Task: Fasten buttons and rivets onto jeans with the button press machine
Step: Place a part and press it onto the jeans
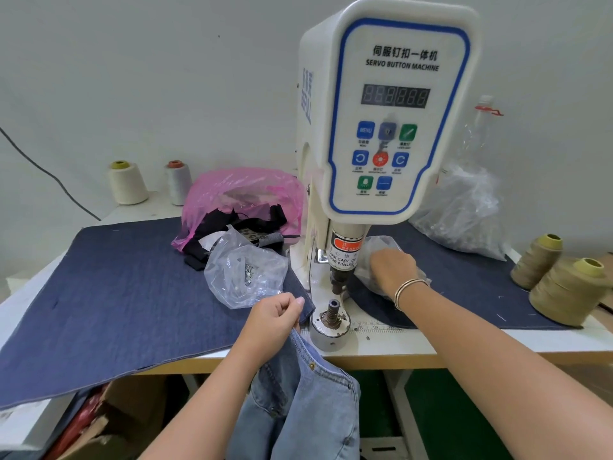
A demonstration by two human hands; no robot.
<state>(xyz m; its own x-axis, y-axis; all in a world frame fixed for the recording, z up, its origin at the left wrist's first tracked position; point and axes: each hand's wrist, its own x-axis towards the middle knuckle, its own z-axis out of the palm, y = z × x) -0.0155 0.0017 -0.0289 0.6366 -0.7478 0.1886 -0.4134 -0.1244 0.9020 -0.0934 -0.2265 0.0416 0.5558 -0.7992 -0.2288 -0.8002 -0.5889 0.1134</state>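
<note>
lengthwise, jeans point(298, 393) hang from left hand point(275, 318).

Bright, even, soft light; shadows are faint. Wide-angle distortion bends the edges. Fine detail looks slightly soft.

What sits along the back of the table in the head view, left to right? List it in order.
Cream thread cone → white thread cone → pink plastic bag → button press machine → clear plastic bag → olive thread cones.
</note>
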